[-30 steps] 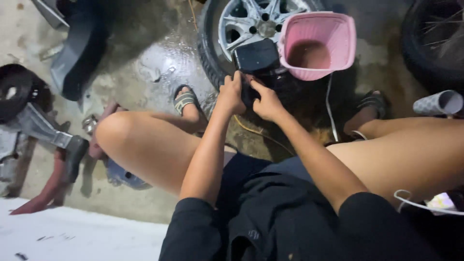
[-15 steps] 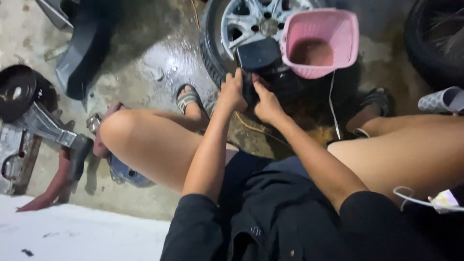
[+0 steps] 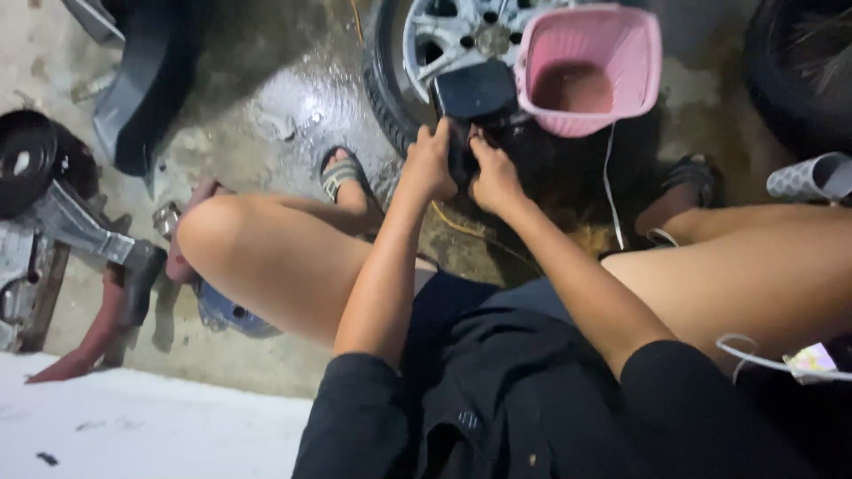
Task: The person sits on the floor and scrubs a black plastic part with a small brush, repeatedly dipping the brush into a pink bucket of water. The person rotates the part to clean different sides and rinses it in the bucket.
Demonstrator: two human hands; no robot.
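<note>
Here both hands point(image 3: 461, 168) clasp a boxy, matte-black part point(image 3: 475, 93).

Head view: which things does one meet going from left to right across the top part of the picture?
Dark round part → black panel → wheel → pink basket → patterned cup.

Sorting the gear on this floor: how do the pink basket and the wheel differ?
The basket is pink, squarish and open-topped; the wheel is round, with a silver spoked rim inside a black tyre. The basket sits partly over the wheel, which lies flat on the wet floor. Both lie just beyond the hands, left and right, which grip a black part.
</note>
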